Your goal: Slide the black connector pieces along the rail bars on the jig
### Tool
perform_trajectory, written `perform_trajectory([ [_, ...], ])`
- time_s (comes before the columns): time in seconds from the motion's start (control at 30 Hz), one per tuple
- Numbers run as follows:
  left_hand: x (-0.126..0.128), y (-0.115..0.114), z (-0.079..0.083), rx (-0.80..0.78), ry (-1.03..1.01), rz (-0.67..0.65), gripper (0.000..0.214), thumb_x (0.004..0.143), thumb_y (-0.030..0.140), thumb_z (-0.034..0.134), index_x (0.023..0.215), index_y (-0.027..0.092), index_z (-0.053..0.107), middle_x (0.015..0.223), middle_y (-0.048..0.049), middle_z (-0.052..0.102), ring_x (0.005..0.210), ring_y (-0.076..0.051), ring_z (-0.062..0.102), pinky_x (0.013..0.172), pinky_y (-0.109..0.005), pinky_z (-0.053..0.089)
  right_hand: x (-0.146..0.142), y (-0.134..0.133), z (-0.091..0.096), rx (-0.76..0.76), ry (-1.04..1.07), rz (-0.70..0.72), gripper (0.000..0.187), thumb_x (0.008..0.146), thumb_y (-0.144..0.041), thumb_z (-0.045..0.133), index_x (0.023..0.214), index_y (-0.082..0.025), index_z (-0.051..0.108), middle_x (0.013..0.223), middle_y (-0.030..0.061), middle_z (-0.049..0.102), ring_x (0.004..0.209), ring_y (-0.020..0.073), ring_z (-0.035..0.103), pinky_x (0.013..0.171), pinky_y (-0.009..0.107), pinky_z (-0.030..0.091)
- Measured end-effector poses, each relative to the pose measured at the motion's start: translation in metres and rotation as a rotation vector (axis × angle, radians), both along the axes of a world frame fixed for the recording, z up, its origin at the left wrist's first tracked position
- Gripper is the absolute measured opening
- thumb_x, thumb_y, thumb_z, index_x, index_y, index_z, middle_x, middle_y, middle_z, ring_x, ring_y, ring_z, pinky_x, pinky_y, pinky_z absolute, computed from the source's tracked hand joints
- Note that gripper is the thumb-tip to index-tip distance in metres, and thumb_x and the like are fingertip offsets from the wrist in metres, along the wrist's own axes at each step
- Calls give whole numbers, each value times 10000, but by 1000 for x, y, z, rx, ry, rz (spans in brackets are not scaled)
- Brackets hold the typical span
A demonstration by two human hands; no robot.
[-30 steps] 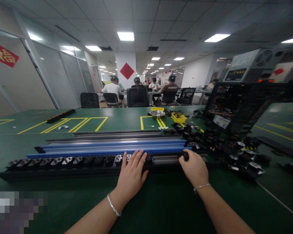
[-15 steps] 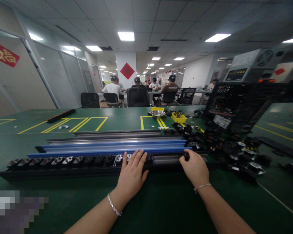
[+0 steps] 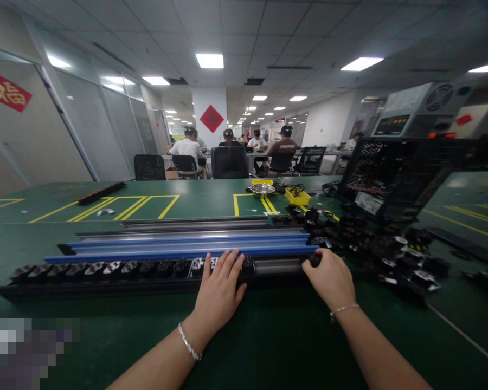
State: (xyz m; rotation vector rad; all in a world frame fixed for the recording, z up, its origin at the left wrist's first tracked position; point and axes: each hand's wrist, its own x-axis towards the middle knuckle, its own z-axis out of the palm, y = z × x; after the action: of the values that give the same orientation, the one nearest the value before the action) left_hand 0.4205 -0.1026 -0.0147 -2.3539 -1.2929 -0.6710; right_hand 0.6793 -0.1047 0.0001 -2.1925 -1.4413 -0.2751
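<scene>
A long black rail (image 3: pixel 117 290) lies across the table in front of me, its left and middle part filled with a row of socket modules (image 3: pixel 130 267), some with pale metal faces. My left hand (image 3: pixel 219 290) rests on the row with its fingers stretched out over the modules near the middle. Further right, my right hand (image 3: pixel 329 276) is closed around a small black module (image 3: pixel 314 260) at the rail's right part; the fingers hide much of it. Between the two hands a bare stretch of the channel (image 3: pixel 280 266) shows.
Behind the rail lie blue-edged strips (image 3: pixel 187 251) and darker strips. On the right are a heap of black modules (image 3: pixel 406 260) and an open computer case (image 3: pixel 390 179). A metal bowl (image 3: pixel 262 189) and a yellow tray (image 3: pixel 296 197) stand farther back. People sit in the background.
My right hand has shifted slightly to the right with the small black module in its fingers. My left hand stays in the same place on the row.
</scene>
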Motion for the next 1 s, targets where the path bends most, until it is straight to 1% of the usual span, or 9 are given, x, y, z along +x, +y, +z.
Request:
perform_trajectory([
  [0.1, -1, 0, -1, 6, -2, -3, 497, 846, 367, 461, 1322, 239, 401, 1371, -56, 435, 1261, -260, 372, 1080, -550, 152, 5, -1, 2, -24, -26, -40, 307, 701, -409, 498, 856, -148, 544, 860, 119, 609, 911, 257, 545, 790, 340, 401],
  [0.2, -1, 1, -1, 12, -1, -5, 496, 844, 363, 466, 1321, 238, 404, 1366, -61, 440, 1260, -262, 373, 1080, -548, 156, 8, -2, 5, -63, -36, -15, 234, 702, -424, 485, 727, -192, 505, 785, 89, 599, 860, 246, 546, 752, 335, 394],
  [0.27, -1, 0, 0, 5, -3, -7, 494, 847, 361, 460, 1322, 235, 403, 1369, -61, 437, 1262, -261, 370, 1081, -548, 152, 9, -3, 7, -81, -32, -9, 216, 708, -420, 472, 686, -206, 483, 763, 75, 596, 826, 236, 547, 728, 333, 389],
  [0.47, 0, 0, 0, -17, -8, -11, 491, 856, 352, 443, 1330, 234, 392, 1378, -58, 427, 1270, -259, 359, 1083, -551, 137, 10, -3, 10, -102, -7, -30, 214, 710, -419, 463, 659, -213, 491, 756, 70, 607, 795, 228, 553, 691, 327, 381],
  [0.6, -1, 0, 0, -2, -4, -8, 497, 851, 359, 453, 1329, 238, 392, 1371, -60, 434, 1266, -262, 367, 1080, -552, 157, 12, -4, 11, -96, -10, -38, 230, 707, -421, 466, 650, -205, 516, 758, 82, 620, 787, 231, 562, 673, 327, 381],
  [0.77, 0, -1, 0, -11, -3, -5, 493, 856, 355, 446, 1331, 238, 388, 1374, -58, 431, 1266, -260, 366, 1079, -553, 154, 15, -4, 11, -99, -28, -56, 251, 706, -431, 465, 659, -195, 538, 778, 94, 632, 786, 235, 569, 680, 334, 384],
  [1.0, 0, 0, 1, -32, -6, -4, 489, 862, 357, 432, 1333, 238, 384, 1390, -48, 411, 1273, -255, 354, 1083, -551, 139, 18, -4, 11, -116, -13, -76, 267, 708, -442, 451, 672, -198, 553, 781, 87, 631, 802, 240, 572, 679, 336, 384],
])
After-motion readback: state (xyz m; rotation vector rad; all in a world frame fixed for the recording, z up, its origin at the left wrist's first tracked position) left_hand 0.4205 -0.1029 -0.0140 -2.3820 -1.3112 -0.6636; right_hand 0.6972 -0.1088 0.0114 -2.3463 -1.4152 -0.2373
